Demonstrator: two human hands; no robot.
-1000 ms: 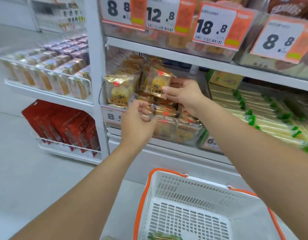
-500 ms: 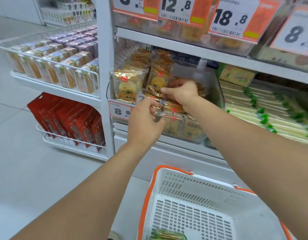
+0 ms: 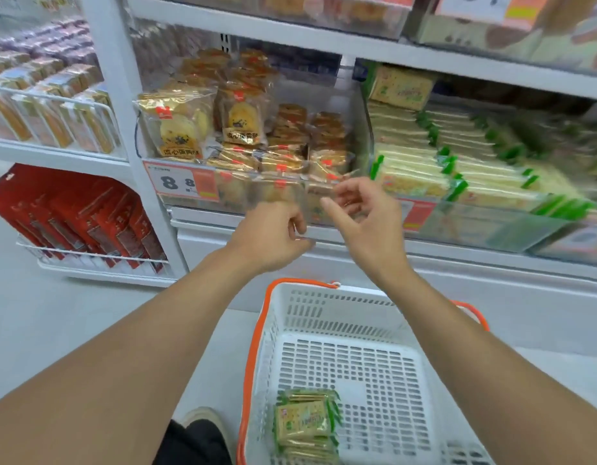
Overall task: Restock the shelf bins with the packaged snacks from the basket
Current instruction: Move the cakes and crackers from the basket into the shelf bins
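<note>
Nearest, the white basket [image 3: 367, 370] on the floor holds a few green-edged packs [image 3: 304, 419], light, crinkly and likely slippery; best pinched by a sealed edge, since the biscuits inside could crack. Above it both hands hang empty before the shelf: the left hand [image 3: 273, 236] loosely curled, the right hand [image 3: 361, 213] spread. Behind them the clear bin [image 3: 243, 196] of golden pastries carries a tag [image 3: 181, 182] reading 8.8.

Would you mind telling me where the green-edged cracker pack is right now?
In the head view, the green-edged cracker pack lies on the floor of the white basket, at its near left corner, below both hands and beside the person's shoe.
</note>
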